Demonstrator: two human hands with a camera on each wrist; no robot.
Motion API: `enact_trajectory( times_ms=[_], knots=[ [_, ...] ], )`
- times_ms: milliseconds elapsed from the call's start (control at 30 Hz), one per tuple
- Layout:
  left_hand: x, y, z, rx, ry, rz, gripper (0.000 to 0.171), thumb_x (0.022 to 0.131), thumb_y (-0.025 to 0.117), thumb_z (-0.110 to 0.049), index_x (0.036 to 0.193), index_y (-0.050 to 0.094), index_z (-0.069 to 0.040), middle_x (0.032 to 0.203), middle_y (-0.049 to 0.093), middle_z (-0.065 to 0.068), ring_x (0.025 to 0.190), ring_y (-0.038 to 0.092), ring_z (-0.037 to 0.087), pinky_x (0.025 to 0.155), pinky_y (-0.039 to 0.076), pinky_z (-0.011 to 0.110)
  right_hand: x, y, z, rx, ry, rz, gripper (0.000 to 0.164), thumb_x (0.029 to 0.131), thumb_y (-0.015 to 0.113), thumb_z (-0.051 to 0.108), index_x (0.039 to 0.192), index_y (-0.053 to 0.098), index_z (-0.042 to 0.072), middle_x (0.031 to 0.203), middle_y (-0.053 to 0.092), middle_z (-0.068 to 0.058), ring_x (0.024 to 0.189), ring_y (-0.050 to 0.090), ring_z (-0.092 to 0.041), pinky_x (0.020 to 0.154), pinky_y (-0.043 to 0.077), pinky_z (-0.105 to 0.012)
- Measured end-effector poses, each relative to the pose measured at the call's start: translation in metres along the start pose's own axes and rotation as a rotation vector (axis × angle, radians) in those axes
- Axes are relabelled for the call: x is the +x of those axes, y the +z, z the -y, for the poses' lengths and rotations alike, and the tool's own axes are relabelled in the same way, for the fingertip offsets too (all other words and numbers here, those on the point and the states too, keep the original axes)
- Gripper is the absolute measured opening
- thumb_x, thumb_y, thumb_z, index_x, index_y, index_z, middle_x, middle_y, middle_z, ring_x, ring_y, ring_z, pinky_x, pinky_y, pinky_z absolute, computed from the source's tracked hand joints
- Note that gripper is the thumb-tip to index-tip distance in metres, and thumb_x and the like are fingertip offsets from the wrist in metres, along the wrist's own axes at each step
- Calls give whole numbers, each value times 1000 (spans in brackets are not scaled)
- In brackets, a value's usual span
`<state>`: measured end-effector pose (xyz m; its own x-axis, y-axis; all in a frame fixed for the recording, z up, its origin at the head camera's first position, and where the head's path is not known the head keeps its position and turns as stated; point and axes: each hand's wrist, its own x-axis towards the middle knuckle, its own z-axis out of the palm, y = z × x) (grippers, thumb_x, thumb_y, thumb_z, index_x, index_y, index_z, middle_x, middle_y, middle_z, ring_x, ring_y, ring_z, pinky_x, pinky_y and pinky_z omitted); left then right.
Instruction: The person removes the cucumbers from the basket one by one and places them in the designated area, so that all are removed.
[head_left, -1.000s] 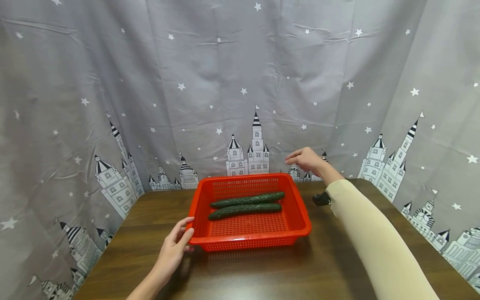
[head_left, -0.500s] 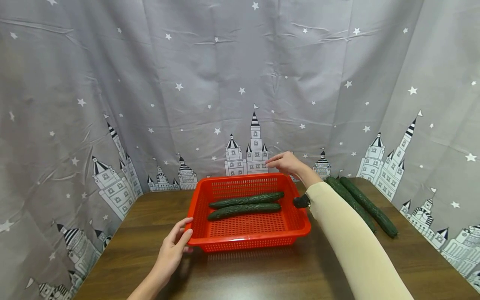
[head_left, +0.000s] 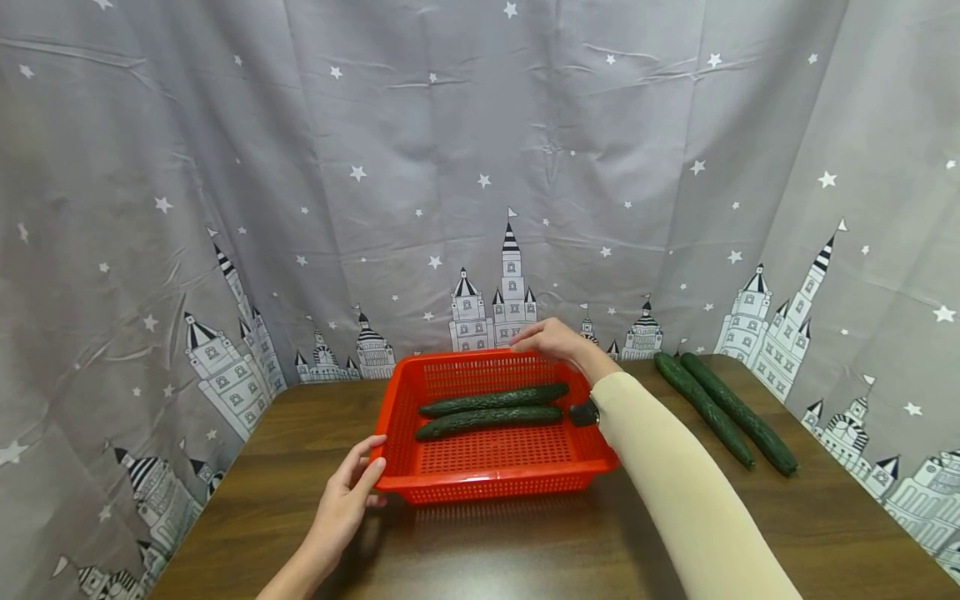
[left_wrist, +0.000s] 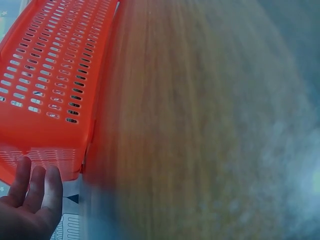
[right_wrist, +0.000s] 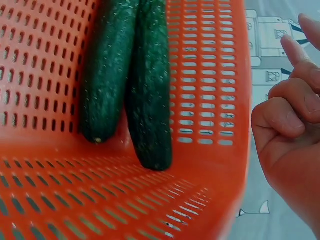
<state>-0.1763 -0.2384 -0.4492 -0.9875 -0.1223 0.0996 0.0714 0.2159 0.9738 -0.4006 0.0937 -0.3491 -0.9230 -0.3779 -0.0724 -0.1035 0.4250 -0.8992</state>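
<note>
A red plastic basket (head_left: 495, 479) with slotted walls sits on the table. Inside it, two long dark green cucumbers (head_left: 491, 422) lie side by side. My left hand (head_left: 341, 500) holds the basket's left front corner, thumb and index finger at the rim; in the left wrist view its other fingers (left_wrist: 36, 192) are against the outer wall. My right hand (head_left: 555, 340) is at the far rim, right of its middle, holding nothing. Seen from the right wrist, that hand (right_wrist: 295, 110) is outside the rim with some fingers bent and the index finger straighter.
Two more cucumbers (head_left: 738, 412) lie on the brown wooden table (head_left: 300, 467) to the right of the basket, beyond my right forearm. A grey curtain (head_left: 360, 208) with stars and castles hangs behind the table and at its sides.
My right hand has moved left and then down to the basket's far rim, its sleeve uncovering the two cucumbers on the right. The left hand and the basket stay put.
</note>
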Motion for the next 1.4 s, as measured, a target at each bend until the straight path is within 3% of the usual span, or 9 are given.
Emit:
enact_trajectory(
  times_ms=[233,267,467,500,733,833,967,1400],
  knots=[
    [-1,0,0,1,17,-4,38,103,59,-24,141,53,-19,115,60,23,84,64,12,71,60,37,4,15,-5,63,21,30,30,85,79,19,113,76,8,51,32,7,46,23,-9,48,23,-26],
    [-1,0,0,2,16,-6,38,103,59,-24,141,53,-19,115,60,23,84,64,12,71,60,37,4,17,-6,65,12,40,31,86,78,20,114,76,8,55,41,8,48,31,-7,50,28,-25],
    [0,0,-2,7,1,1,39,103,59,-26,141,53,-20,118,60,21,87,64,13,72,60,36,6,29,-14,96,32,88,35,88,76,19,120,73,5,55,47,8,47,29,-9,51,28,-29],
    [0,0,-2,6,-2,3,39,103,59,-26,141,53,-20,119,60,21,87,64,13,72,60,36,6,31,-16,98,45,93,34,88,77,19,120,74,6,49,39,7,44,21,-10,49,24,-30],
    [-1,0,-2,9,23,8,38,104,57,-27,141,52,-20,117,59,22,86,63,12,72,60,37,6,38,-24,96,98,151,25,88,77,22,112,78,15,54,51,7,44,20,-11,45,26,-26],
    [-2,0,-2,18,40,8,37,105,56,-27,141,52,-19,116,59,22,87,62,11,71,59,37,6,41,-27,111,132,177,25,87,78,22,111,78,16,51,38,6,46,18,-11,46,24,-27],
    [-2,0,-2,18,46,3,38,105,55,-27,141,52,-18,116,58,21,86,62,10,71,59,37,6,46,-29,127,154,214,25,87,77,19,112,77,14,51,30,6,48,17,-12,48,22,-28],
    [-2,2,-2,15,43,-6,38,104,56,-26,141,52,-16,111,59,18,83,63,11,70,60,37,6,58,-43,91,163,302,32,89,75,15,119,74,5,50,31,5,46,17,-12,47,22,-28]
  ],
)
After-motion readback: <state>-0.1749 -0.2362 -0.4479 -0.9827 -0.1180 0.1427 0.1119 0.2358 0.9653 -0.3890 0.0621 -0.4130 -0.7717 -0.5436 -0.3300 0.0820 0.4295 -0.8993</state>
